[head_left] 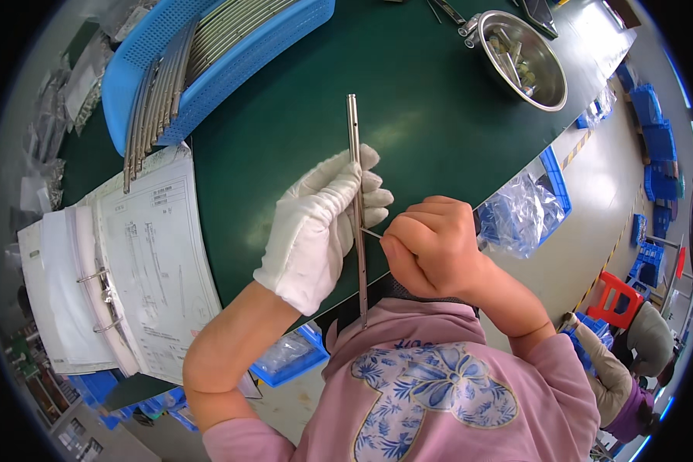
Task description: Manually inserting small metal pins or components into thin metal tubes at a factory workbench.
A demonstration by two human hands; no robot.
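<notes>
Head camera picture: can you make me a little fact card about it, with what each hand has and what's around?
Left hand: white glove, gripping a slim metal rod
Right hand: bare, pinching a thin metal piece
Thin piece's tip: at the rod's side; can't tell if it goes in
Table: green
Blue basket: far left, holding many more rods
Metal bowl: far right, small parts inside
Binder: open, left of the left hand
</notes>
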